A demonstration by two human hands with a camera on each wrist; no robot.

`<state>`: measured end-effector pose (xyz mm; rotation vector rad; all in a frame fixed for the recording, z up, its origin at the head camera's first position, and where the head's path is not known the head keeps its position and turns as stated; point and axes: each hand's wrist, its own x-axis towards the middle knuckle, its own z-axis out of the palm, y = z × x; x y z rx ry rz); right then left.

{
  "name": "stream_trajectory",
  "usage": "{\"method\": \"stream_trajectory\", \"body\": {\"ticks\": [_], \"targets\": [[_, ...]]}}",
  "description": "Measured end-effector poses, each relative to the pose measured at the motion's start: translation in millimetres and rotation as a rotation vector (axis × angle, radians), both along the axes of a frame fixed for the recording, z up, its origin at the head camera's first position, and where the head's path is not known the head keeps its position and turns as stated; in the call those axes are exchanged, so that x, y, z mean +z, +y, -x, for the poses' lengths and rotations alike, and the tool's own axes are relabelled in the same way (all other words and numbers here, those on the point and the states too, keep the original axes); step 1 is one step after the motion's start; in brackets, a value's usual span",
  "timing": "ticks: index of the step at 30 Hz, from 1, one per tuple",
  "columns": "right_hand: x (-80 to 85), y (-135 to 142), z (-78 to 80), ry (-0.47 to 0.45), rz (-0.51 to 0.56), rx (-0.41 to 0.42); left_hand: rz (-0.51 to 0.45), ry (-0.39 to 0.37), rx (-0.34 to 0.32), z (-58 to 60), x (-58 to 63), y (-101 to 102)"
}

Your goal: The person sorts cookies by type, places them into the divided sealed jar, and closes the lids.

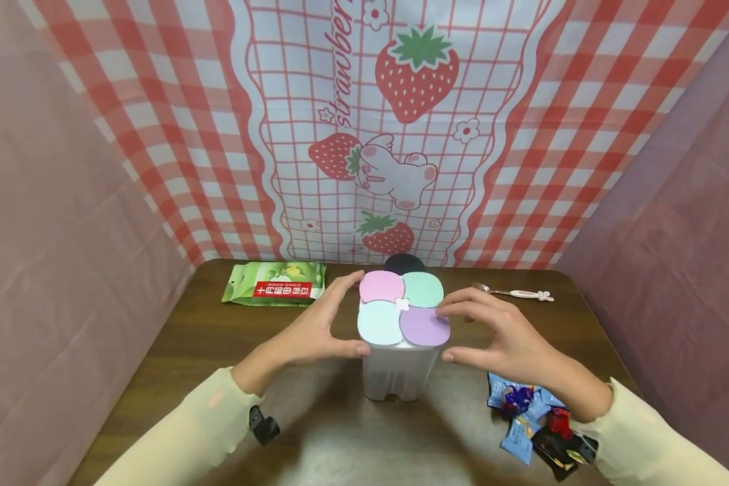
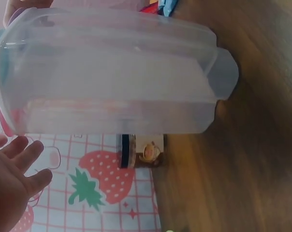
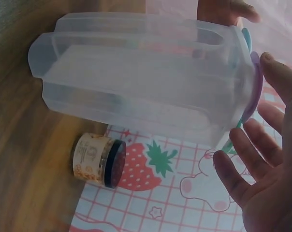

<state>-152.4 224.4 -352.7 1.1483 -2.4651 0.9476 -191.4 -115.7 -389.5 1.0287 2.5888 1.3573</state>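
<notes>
A tall translucent plastic container (image 1: 397,374) stands upright on the table, topped by a lid (image 1: 381,324) with pink, green, pale blue and purple petal-shaped flaps. At its left side my left hand (image 1: 318,327) is spread, thumb and fingertips close to the lid's edge. My right hand (image 1: 501,331) is on the other side, its fingers loosely bent at the purple flap (image 1: 425,327); whether they touch it is hard to tell. In the right wrist view, the clear walls of the container (image 3: 136,77) show no distinct contents.
Behind the container stands a jar (image 3: 95,157) with a black lid. A green packet (image 1: 276,283) lies at the back left, a spoon (image 1: 516,293) with a white handle at the back right. Several small wrapped snacks (image 1: 531,412) are piled near my right forearm. A strawberry-print cloth (image 1: 370,169) hangs behind.
</notes>
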Motion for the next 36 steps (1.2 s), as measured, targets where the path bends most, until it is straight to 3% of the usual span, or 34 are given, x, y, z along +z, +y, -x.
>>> {"method": "stream_trajectory", "body": {"ticks": [12,18,26,36], "targets": [[-3.3,-1,6.1,0.017,0.011,-0.015,-0.085,-0.028,-0.001,3.5,-6.1,10],[-5.9,-2,7.1,0.036,0.023,-0.022,-0.175,-0.040,-0.002,4.0,-11.5,13],[-18.4,-2,11.4,0.155,0.153,0.025,-0.324,-0.125,-0.042,1.1,-15.9,17],[-31.7,-3,16.6,0.253,0.240,0.043,-0.361,-0.140,-0.035,0.4,-17.8,17]]}}
